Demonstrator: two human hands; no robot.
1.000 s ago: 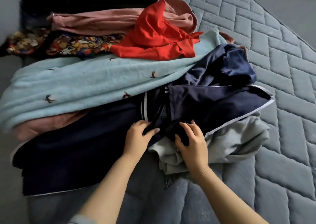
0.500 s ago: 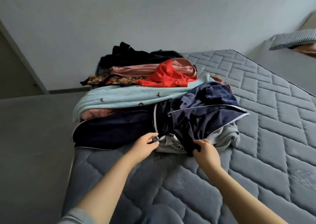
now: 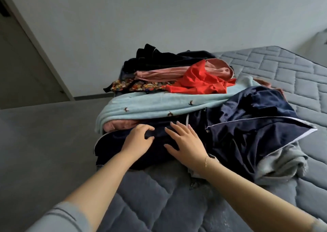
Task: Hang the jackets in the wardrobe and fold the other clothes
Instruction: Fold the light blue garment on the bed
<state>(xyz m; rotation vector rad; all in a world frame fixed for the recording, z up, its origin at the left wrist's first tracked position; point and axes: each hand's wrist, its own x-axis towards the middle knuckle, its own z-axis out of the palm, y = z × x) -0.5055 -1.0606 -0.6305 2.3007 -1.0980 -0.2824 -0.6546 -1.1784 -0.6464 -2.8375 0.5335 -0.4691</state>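
Note:
A heap of clothes lies on the grey quilted mattress (image 3: pixel 159 205). In front is a navy garment with white piping (image 3: pixel 247 134), spread over a grey garment (image 3: pixel 283 162). Above it lie a light blue garment with small bird motifs (image 3: pixel 159 104), a red garment (image 3: pixel 198 83), a pink garment (image 3: pixel 159 74), a floral piece (image 3: pixel 141 86) and a black garment (image 3: pixel 159 58). My left hand (image 3: pixel 139 138) curls its fingers and thumb round a fold of the navy garment's left part. My right hand (image 3: pixel 184 143) lies flat on the same navy cloth, fingers spread.
The mattress's left edge runs under the heap, with grey floor (image 3: pixel 44 143) beyond it. A door (image 3: pixel 26 63) stands at the far left in a plain wall. Bare quilted mattress stretches to the right (image 3: pixel 292 76) and in front of the heap.
Both hands left the navy garment's front hem and moved up and left onto its left part. My right hand let go of the cloth and spread flat. The view pulled back.

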